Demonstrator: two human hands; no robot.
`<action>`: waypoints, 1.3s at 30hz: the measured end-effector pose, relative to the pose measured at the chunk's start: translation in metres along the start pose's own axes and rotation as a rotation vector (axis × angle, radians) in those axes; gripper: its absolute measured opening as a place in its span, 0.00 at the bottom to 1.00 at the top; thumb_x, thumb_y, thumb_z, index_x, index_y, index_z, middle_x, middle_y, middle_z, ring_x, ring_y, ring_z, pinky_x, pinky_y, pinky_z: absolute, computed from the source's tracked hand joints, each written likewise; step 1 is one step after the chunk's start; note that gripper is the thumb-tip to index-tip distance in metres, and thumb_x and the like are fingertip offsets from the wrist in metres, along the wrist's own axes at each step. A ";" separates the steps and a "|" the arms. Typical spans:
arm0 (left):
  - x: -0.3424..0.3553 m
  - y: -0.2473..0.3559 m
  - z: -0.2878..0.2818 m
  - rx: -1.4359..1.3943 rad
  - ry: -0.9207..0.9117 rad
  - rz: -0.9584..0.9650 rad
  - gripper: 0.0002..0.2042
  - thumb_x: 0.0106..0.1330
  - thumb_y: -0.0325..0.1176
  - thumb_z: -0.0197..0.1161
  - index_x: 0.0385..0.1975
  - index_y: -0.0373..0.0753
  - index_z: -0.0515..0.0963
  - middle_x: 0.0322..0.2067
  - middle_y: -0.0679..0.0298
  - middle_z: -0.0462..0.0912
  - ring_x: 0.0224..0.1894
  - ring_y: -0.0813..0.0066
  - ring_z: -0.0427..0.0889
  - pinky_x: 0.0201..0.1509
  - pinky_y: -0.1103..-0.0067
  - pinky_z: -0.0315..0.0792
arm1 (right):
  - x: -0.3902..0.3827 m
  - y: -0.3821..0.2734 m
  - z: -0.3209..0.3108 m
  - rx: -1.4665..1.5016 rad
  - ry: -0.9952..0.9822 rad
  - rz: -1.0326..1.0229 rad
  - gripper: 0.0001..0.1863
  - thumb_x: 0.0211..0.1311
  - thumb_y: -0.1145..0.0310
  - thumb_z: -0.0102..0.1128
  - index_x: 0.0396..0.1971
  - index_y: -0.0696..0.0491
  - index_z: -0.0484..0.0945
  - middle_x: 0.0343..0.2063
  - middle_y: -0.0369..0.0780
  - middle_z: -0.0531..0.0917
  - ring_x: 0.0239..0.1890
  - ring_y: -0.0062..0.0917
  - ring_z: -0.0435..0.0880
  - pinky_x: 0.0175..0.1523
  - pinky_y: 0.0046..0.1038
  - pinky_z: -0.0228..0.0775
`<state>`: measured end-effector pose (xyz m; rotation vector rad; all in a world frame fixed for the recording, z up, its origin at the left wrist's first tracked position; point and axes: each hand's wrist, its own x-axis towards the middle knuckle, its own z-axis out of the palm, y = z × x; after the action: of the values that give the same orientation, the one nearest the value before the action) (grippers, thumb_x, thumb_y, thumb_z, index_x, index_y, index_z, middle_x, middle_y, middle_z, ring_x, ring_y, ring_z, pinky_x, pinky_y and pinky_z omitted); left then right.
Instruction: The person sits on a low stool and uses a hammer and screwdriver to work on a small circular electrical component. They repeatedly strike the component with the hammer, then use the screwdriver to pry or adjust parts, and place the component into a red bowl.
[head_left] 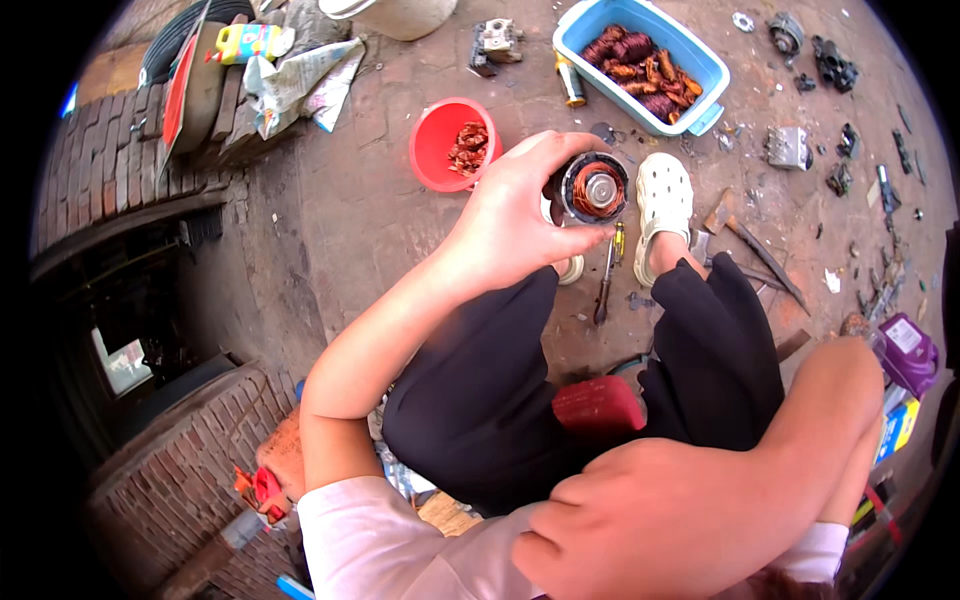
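My left hand (500, 215) reaches forward above the ground, its fingers and thumb wrapped round a cylindrical motor part (597, 189). Copper windings ring a bright metal centre on the end of the part facing me. Bent back close to my chest, my right hand (640, 510) has its fingers curled in. Its palm is turned away, so whatever it may hold is hidden. Just left of the motor part stands a red bucket (424, 150) with copper scraps inside. Beyond it to the right is a blue basin (718, 78) of copper coils.
A screwdriver (604, 290) lies between my feet in white clogs (664, 190). A hammer (765, 255) rests to their right. Metal parts, including a silver block (789, 148), are scattered at far right. A purple jug (908, 355) stands at right; brick walls (110, 170) rise at left.
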<state>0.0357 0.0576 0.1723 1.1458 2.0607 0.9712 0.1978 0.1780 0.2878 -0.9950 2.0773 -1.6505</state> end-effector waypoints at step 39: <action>-0.160 0.043 0.044 -0.081 0.572 -0.069 0.28 0.44 0.26 0.72 0.50 0.37 0.73 0.44 0.60 0.78 0.49 0.68 0.78 0.56 0.75 0.69 | -0.019 -0.001 0.045 0.981 0.999 -0.456 0.10 0.70 0.73 0.46 0.46 0.61 0.65 0.28 0.32 0.66 0.27 0.14 0.63 0.31 0.14 0.58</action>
<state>0.1623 -0.0538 0.2043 0.8054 2.4452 1.4591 0.2400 0.1585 0.2727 -0.2738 0.9869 -3.3527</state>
